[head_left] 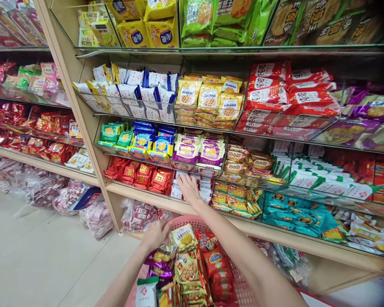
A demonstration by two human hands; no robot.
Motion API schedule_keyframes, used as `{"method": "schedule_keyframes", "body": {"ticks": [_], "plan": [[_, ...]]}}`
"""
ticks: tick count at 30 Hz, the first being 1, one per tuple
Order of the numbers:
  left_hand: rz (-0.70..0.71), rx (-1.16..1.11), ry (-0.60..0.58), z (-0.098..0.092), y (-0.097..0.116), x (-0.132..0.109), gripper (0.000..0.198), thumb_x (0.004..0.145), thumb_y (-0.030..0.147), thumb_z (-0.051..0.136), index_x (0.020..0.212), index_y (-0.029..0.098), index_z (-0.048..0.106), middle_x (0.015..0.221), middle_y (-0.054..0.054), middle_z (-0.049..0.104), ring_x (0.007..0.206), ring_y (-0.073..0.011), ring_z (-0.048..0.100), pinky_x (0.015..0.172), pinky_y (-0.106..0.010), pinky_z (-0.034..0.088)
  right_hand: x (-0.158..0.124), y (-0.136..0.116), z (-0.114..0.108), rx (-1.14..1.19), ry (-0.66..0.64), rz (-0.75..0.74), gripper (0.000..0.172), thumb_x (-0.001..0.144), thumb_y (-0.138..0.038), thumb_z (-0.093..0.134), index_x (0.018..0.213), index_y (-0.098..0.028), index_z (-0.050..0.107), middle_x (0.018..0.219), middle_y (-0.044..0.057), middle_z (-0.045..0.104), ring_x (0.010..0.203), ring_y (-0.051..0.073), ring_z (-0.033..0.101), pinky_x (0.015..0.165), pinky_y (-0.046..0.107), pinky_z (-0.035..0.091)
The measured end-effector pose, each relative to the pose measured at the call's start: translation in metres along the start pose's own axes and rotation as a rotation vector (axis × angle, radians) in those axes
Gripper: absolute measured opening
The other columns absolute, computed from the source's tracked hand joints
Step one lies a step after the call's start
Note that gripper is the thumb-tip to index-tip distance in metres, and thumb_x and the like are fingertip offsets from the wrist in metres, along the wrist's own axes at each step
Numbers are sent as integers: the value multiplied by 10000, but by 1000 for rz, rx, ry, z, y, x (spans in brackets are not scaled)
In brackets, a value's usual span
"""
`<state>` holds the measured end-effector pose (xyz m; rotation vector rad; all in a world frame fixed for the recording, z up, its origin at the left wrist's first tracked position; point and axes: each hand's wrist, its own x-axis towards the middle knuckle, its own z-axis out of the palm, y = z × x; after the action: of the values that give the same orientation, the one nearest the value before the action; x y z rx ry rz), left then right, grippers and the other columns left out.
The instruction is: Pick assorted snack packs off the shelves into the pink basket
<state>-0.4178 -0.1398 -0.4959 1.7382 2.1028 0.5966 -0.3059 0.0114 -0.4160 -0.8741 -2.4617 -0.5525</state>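
Observation:
My right hand (188,187) reaches into a lowest-shelf compartment of small white packets (205,189). Its fingers are stretched out over them, and their tips touch the packets near the glass edge above. Lower down, my left hand (156,235) is at the left rim of a pink plastic basket (243,294), its fingers curled at the rim and partly hidden. The basket stands below the shelf, between my forearms. In it lie a cream biscuit packet (183,238), purple packets (160,262), brown-gold packets (187,266), red packets (217,268) and a white-green packet (146,293).
Glass-fronted shelves of snacks rise ahead, with a glass lip (192,170) just above my right hand. Red packets (144,175) lie left of the white ones, yellow-green packets (235,198) right. Bagged goods (141,215) sit under the shelf on the tiled floor (51,256).

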Motion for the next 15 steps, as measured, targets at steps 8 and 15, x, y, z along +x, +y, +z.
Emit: {"method": "schedule_keyframes", "body": {"ticks": [8,15], "plan": [[-21,-12,-30,-3,-1,2,445,866,511,266,785,207,581,738,-55,662,750,-184,624,641,-242,377,-47,1,-59,232,172,11,277,881,-141,393,1140,-187,477,1050,70,575,964,189,478,888,360,306],[-18,6,-67,-4,2,5,469,869,510,259,818,188,598,717,-70,660,715,-186,618,653,-251,389,-180,0,-132,864,87,653,273,825,-370,509,1067,-246,524,1071,52,594,985,198,534,862,337,407]]}}
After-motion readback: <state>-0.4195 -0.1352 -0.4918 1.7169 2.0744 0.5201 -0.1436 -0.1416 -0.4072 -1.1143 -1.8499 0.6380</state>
